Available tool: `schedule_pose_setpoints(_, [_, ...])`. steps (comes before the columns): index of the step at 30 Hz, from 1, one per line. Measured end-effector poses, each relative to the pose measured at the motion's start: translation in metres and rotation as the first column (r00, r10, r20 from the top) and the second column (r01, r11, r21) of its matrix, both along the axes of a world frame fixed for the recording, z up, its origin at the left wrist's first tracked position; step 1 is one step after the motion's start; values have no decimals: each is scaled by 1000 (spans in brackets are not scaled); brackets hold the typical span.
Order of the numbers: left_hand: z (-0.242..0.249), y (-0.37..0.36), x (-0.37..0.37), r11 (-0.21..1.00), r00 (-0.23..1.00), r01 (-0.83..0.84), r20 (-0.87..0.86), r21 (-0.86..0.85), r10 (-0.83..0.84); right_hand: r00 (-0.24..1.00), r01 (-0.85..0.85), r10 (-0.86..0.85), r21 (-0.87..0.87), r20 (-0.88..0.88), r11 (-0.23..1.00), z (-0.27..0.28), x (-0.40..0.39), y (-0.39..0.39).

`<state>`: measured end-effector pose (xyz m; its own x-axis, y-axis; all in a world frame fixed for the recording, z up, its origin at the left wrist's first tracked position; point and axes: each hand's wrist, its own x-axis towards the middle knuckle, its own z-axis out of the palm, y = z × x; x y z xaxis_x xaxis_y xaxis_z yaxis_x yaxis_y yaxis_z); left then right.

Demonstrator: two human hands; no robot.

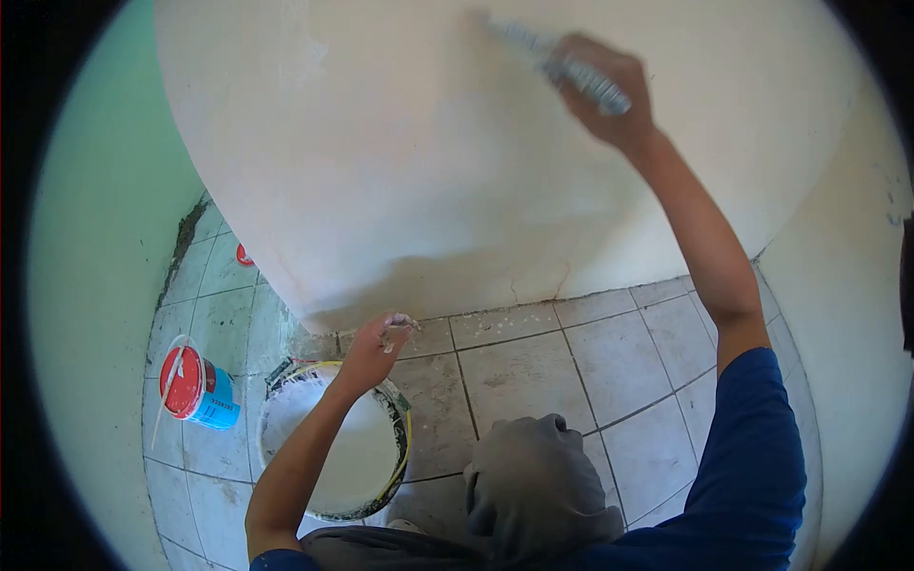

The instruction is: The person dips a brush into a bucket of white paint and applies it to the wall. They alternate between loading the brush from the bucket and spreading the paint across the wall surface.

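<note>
My right hand [605, 90] is raised at the wall [409, 143], its fingers wrapped round the paint-smeared handle of a paintbrush [524, 38]. The brush's far end is dark, blurred by motion and close to the wall surface. Lower down, my left hand [378, 343] hangs above the rim of a bucket of white paint [357, 457]. Its fingers are curled and spotted with white; whether something sits in them I cannot make out. Paint smears and a yellow band run along the bucket's rim.
Left of the bucket stands a blue paint tub [217, 400] with a red lid and a thin stick across it. Another red item [245, 255] shows partly behind the wall's edge. Grey floor tiles [519, 376] meet the wall. A green wall [95, 238] rises at the left.
</note>
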<state>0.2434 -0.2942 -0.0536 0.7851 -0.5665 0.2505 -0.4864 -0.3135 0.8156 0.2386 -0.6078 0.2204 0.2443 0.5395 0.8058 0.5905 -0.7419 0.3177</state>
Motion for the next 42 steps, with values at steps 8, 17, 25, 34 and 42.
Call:
schedule_pose_setpoints(8, [-2, 5, -3, 997, 997, 71, 13, 35, -71, 981, 81, -119, -231, -156, 970, -181, 41, 29])
schedule_pose_setpoints(17, [-17, 23, -5, 999, 999, 32, 18, -21, -31, 809, 119, -181, -147, -560, 982, -181, 57, 47])
schedule_pose_setpoints(25, [-9, 10, 3, 998, 999, 46, -14, -52, -47, 981, 48, -55, 40, 188, 998, 20, 29, 70])
schedule_pose_setpoints(34, [-2, 28, -9, 997, 995, 75, 66, -6, -74, 668, -55, -278, -419, -690, 906, -304, 31, 80])
schedule_pose_setpoints(42, [-11, 36, -6, 997, 998, 66, -3, -50, -66, 988, -59, 67, 61, -137, 996, -58, 63, 74])
